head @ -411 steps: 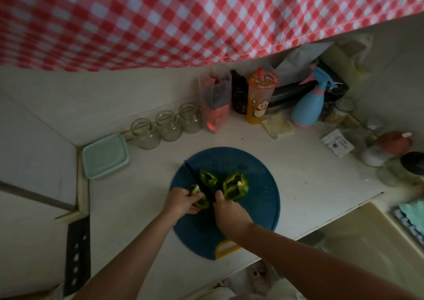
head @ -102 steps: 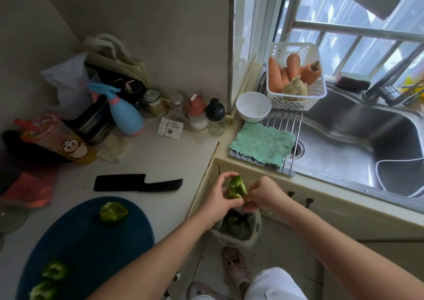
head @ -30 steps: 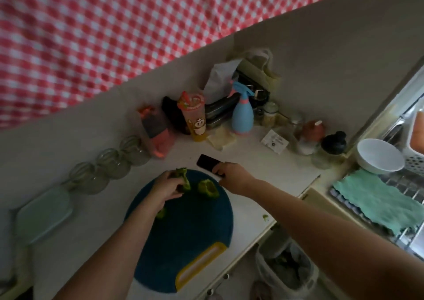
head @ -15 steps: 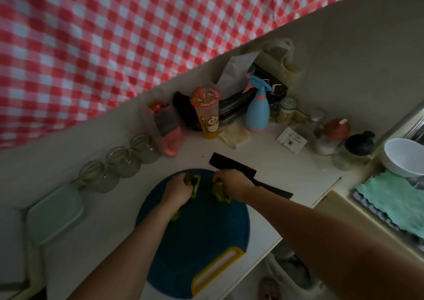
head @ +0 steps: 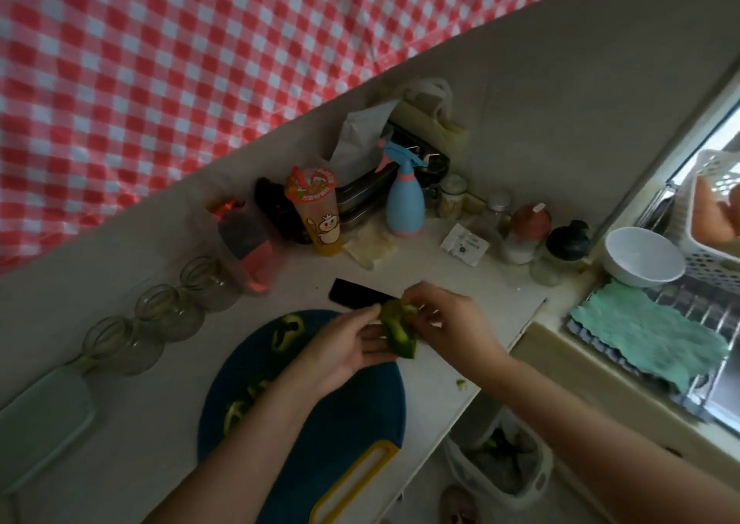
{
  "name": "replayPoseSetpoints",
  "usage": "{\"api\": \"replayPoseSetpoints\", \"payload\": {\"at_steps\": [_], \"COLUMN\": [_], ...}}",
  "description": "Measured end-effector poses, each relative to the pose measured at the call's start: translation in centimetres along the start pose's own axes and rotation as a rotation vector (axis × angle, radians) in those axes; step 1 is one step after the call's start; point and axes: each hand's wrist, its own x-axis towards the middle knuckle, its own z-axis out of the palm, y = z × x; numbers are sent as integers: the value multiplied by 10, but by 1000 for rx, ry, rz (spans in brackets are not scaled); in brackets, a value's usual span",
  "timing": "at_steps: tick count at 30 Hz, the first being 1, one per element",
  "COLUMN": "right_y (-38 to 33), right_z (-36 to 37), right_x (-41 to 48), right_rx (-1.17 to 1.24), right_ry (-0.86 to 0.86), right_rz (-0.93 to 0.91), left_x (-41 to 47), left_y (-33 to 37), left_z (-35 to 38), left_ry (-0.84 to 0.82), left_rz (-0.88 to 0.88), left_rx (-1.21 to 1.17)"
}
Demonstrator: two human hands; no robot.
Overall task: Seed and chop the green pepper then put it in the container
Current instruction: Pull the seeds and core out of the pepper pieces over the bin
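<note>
Pinching pepper piece (head: 396,329) mid-frame with left hand (head: 348,349) and right hand (head: 448,319) — could spill seeds on counter (head: 436,383), short of bin (head: 534,481) lower right.

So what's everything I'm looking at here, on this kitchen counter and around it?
held pepper piece: one, green, between both hands
pepper pieces: at least two, green, on the board
cutting board: one, blue with yellow handle, counter front
knife: one, black, counter behind the board
glass jars: three, clear, along the wall
container: one, pale green, far left
spray bottle: one, blue, counter back
cup: one, orange, counter back
bowl: one, white, right, by the window
cloth: one, teal, on the rack, right
bin: one, pale, floor below the counter
left hand: one, holds the held pepper piece
right hand: one, pinches the same piece
</note>
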Motion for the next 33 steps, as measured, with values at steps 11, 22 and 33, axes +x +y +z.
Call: {"api": "replayPoseSetpoints", "payload": {"at_steps": [11,22,33], "right_y": [27,68,81], "right_z": [-71,-95,-113], "right_x": [-86,-133,-147], "right_rx": [-311,-300,117], "right_ry": [205,163,405], "right_rz": [172,261,497], "left_x": [9,24,40], "left_y": [-34,-72,-81], "left_z": [113,169,175], "left_ry": [-237,-314,-302], "left_rz": [66,-18,-114], "left_rx": [412,533,218]}}
